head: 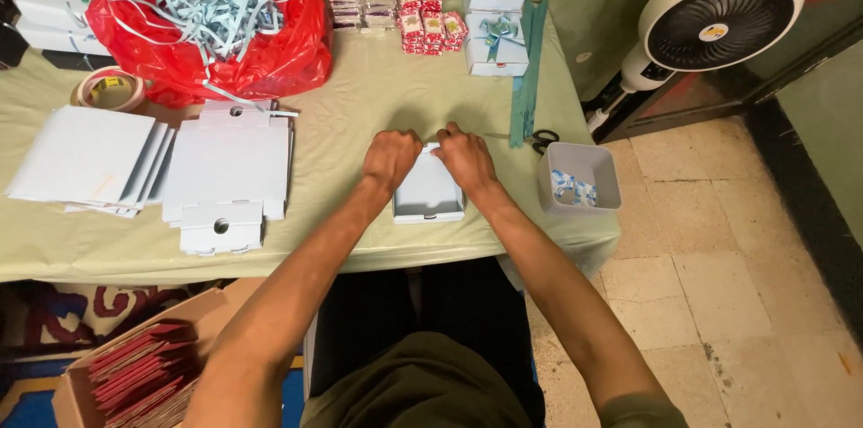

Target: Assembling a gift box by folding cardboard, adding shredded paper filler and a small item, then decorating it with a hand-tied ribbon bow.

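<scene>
small white box (pixel 428 197) on green table (pixel 378 95), left hand (pixel 392 158) and right hand (pixel 464 156) together, gripping its far edge

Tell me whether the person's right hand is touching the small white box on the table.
Touching. The head view shows the right hand lying over the far edge of the small white box, no gap visible; the left hand grips the same edge alongside.

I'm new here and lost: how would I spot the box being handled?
Find the pale green table; near its front edge, both hands grip a small white cardboard box. Unlike the flat white blanks to its left, it is folded up, and it lacks the far boxes' ribbon bows.
</scene>
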